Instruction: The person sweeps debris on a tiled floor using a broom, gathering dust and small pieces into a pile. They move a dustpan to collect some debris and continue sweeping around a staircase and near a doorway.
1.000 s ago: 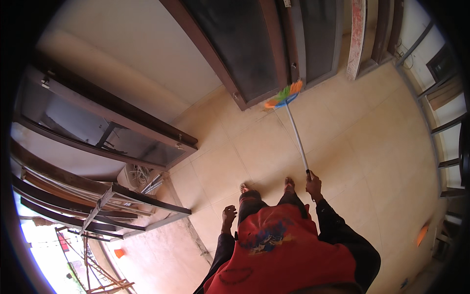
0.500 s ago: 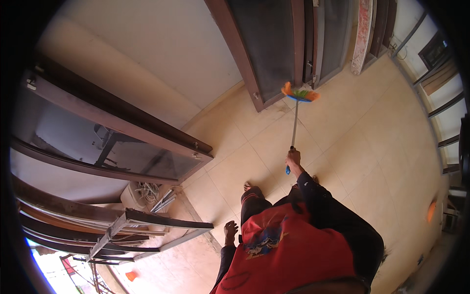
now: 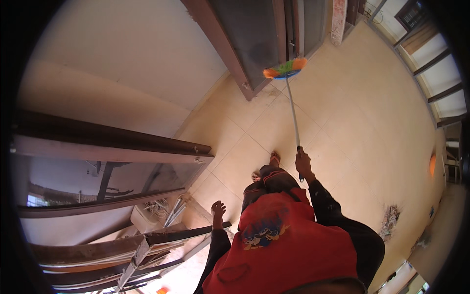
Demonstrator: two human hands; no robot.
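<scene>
A broom (image 3: 293, 110) with a thin grey handle reaches away from me over the tiled floor. My right hand (image 3: 304, 163) is wrapped round the upper end of that handle, and a blue tip sticks out below it. The orange and green bristles (image 3: 285, 67) on a blue base are fanned out beside the foot of a brown-framed glass panel (image 3: 253, 39). To the left, my left hand (image 3: 218, 208) hangs with nothing in it, fingers loosely apart. It is nearest to the end of a stacked dark frame.
Another brown-framed glass panel (image 3: 117, 179) leans at the left wall. Below it stand a pale container (image 3: 145, 218) with wires and stacked frames (image 3: 137, 259). A small debris heap (image 3: 390, 221) lies on the floor at right. Metal framing (image 3: 413, 73) runs along the far right.
My feet have stepped and the whole view has shifted. The broom's bristles have swung toward the left and turned over the floor. The debris heap at right has come into sight.
</scene>
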